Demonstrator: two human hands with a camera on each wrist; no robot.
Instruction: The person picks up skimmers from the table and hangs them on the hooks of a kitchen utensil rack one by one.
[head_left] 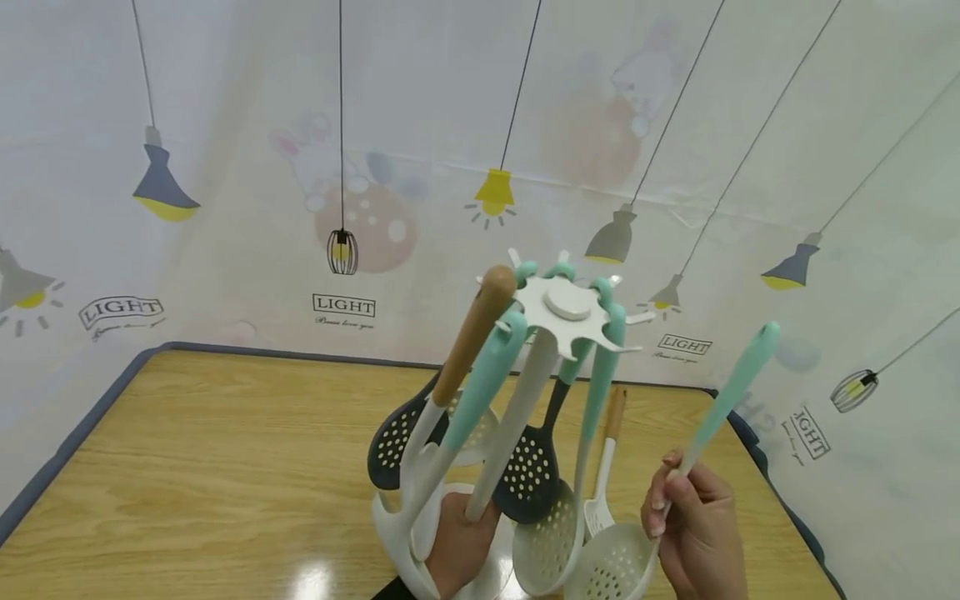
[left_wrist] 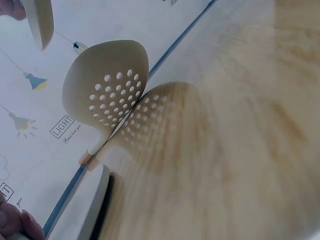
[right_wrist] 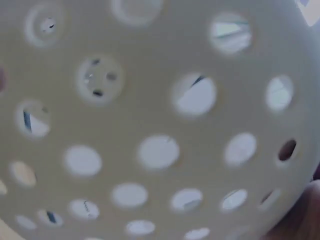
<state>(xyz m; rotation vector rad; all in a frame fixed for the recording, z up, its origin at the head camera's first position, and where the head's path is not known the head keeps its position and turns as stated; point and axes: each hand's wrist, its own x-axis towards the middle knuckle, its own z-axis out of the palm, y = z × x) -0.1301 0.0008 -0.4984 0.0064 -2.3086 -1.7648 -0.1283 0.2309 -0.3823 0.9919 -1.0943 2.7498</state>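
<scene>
In the head view my left hand (head_left: 461, 546) grips the pole of a white rotating utensil stand (head_left: 517, 425) low down, close over its base. From its hooked top hang several utensils: a wooden-handled one (head_left: 476, 329), a mint-handled white one (head_left: 483, 383), a black skimmer (head_left: 528, 471) and a pale skimmer (head_left: 547, 537). To the right, my right hand (head_left: 697, 521) pinches the lower handle of another pale skimmer (head_left: 611, 567), its mint end pointing up. That skimmer's perforated bowl (right_wrist: 125, 120) fills the right wrist view. My left fingers (left_wrist: 20, 222) show at the left wrist view's corner.
A white slotted utensil (head_left: 600, 508) with a wooden handle lies on the wood-grain table (head_left: 225, 467) behind the stand. A second black perforated utensil (head_left: 397, 446) hangs at the stand's left. Dark edging (head_left: 300, 357) borders the table before a lamp-printed backdrop (head_left: 450, 100).
</scene>
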